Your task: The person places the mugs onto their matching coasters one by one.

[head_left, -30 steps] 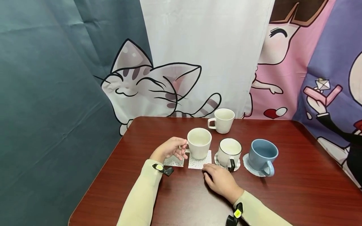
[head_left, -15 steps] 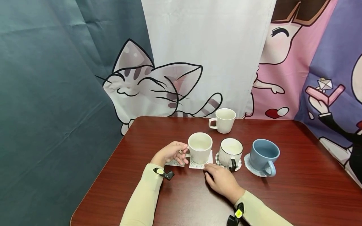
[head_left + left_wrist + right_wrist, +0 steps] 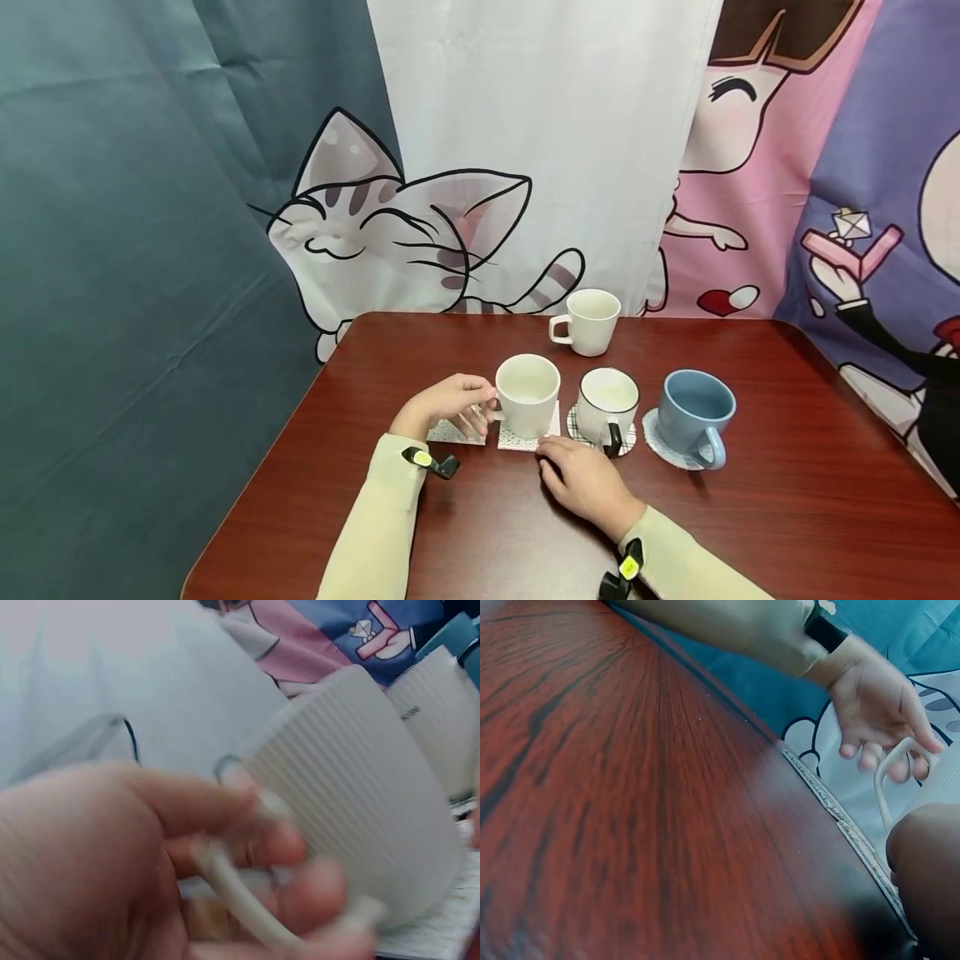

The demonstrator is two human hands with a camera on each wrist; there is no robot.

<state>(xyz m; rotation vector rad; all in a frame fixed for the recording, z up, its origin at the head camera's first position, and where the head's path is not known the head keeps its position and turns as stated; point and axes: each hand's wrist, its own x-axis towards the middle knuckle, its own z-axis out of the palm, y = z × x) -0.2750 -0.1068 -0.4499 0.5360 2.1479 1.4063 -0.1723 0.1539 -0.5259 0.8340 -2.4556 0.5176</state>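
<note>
My left hand [image 3: 447,402] is at the handle of a ribbed white mug [image 3: 528,404], which sits on a square patterned coaster [image 3: 510,442]. In the left wrist view, thumb and fingers pinch around the mug's pale handle [image 3: 244,900], though the fingers are blurred. From the right wrist view, the same handle [image 3: 881,784] shows in front of the left fingers. My right hand [image 3: 588,485] lies palm down on the table with relaxed fingers. Its fingertips rest at the coaster's near right corner. A second square coaster [image 3: 444,432] is partly hidden under the left hand.
A black-rimmed white mug [image 3: 596,408] and a blue mug [image 3: 693,412] stand on round coasters to the right, handles toward me. Another white mug [image 3: 595,323] stands near the far edge of the brown table [image 3: 795,483]. A cartoon-printed cloth [image 3: 600,142] hangs behind.
Over the past second the left hand has lowered the white mug toward me onto the coaster. Its lower fingers have loosened slightly. The right hand has stayed in place.
</note>
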